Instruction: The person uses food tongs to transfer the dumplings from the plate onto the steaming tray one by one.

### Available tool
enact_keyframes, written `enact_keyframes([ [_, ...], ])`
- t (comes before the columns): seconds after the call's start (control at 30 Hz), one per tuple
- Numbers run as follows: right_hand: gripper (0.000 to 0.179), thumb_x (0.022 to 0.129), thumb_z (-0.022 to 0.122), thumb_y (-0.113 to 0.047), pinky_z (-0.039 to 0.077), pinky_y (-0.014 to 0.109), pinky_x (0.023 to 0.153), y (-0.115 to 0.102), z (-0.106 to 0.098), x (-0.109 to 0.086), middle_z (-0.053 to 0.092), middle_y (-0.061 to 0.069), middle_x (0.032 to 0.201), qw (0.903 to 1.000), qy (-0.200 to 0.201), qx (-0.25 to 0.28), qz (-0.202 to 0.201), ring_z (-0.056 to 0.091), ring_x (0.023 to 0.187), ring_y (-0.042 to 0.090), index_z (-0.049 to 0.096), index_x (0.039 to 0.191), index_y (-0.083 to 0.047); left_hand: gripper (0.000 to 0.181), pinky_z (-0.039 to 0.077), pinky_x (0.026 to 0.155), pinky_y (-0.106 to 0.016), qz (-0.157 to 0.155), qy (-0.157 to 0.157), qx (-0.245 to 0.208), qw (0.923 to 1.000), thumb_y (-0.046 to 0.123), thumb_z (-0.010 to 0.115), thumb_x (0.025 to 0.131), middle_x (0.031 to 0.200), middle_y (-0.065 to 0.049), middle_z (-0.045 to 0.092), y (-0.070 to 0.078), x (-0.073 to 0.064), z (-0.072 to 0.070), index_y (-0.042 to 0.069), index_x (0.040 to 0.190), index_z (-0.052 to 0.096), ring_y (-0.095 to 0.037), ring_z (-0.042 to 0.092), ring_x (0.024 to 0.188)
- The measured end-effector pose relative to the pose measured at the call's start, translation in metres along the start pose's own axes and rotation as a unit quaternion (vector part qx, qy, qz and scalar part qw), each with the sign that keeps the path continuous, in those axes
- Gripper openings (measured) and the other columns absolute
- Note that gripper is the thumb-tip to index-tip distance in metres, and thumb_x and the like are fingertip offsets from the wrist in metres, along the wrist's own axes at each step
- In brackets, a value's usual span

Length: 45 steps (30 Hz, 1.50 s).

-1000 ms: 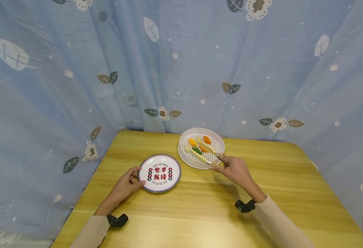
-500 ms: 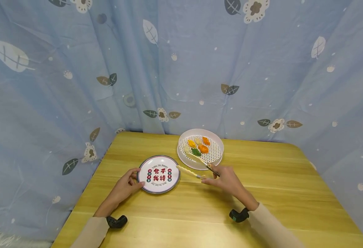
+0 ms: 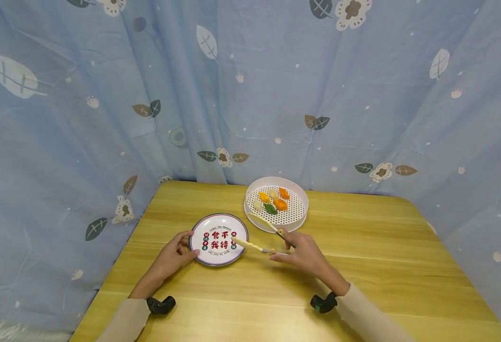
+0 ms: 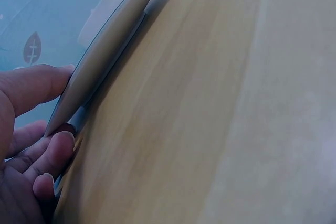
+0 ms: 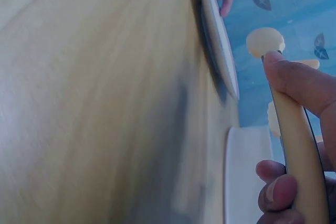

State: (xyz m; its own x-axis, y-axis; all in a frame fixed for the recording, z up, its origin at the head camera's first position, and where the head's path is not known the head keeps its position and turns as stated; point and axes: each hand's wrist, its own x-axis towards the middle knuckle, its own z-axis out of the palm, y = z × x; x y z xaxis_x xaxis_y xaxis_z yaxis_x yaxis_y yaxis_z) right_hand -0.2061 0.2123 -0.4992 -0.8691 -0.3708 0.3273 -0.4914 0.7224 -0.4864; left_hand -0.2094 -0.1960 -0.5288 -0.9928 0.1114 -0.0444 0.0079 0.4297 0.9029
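My left hand (image 3: 169, 263) pinches the left rim of a round white plate (image 3: 218, 220) with red and green printing; in the left wrist view the thumb (image 4: 42, 85) lies over the rim, with fingers underneath. My right hand (image 3: 307, 259) grips a pair of tongs (image 3: 252, 245) with cream-coloured tips, its thumb on one arm. The tongs are spread, with nothing between the tips. One tip overlaps the plate's right side, the other the front edge of a white steamer tray (image 3: 295, 209). Several colourful dumplings (image 3: 280, 204) in orange, yellow, white and green sit on its perforated base.
The wooden table (image 3: 361, 237) carries the plate at left of centre and the tray near its back edge. Behind it hangs a blue patterned curtain (image 3: 267, 85). Black devices are strapped to the left wrist (image 3: 161, 305) and the right wrist (image 3: 324, 303).
The right hand has drawn the tongs from over the dumplings toward the plate, to the left and nearer, and their arms have spread. The left hand stays on the plate.
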Motion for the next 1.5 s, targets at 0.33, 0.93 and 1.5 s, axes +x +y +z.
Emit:
enact_keyframes([
  [0.33,0.072,0.074,0.087,-0.060,0.036,0.024,0.057,-0.005,0.019,-0.004,0.058,-0.003,0.074,0.9992,-0.039,0.006,-0.006,0.043,0.065,0.004,0.069,0.120,-0.008,0.063,0.039,0.066,-0.027,0.002,0.002,0.005,1.0000,0.026,0.080,0.092,0.115,-0.012,0.057,-0.002,0.000,0.003,0.010,0.146,0.050,-0.020,0.047,0.080],
  [0.93,0.061,0.075,0.083,-0.066,0.037,0.025,0.058,-0.006,0.025,-0.004,0.054,-0.006,0.077,0.9959,-0.087,-0.005,0.026,0.044,0.066,0.005,0.063,0.101,-0.014,0.064,0.040,0.066,-0.027,-0.001,0.003,0.007,1.0000,0.025,0.081,0.091,0.113,-0.011,0.055,-0.003,0.001,0.005,0.014,0.146,0.051,-0.021,0.047,0.080],
  [1.5,0.104,0.079,0.076,-0.070,0.044,0.050,0.100,-0.006,0.021,-0.007,0.056,0.012,0.138,0.9959,-0.081,-0.031,0.026,0.050,0.122,0.031,0.048,0.153,-0.003,0.064,0.040,0.064,-0.028,0.004,-0.005,0.006,1.0000,0.027,0.081,0.091,0.113,-0.011,0.055,-0.002,0.003,0.005,0.013,0.146,0.051,-0.022,0.047,0.078],
])
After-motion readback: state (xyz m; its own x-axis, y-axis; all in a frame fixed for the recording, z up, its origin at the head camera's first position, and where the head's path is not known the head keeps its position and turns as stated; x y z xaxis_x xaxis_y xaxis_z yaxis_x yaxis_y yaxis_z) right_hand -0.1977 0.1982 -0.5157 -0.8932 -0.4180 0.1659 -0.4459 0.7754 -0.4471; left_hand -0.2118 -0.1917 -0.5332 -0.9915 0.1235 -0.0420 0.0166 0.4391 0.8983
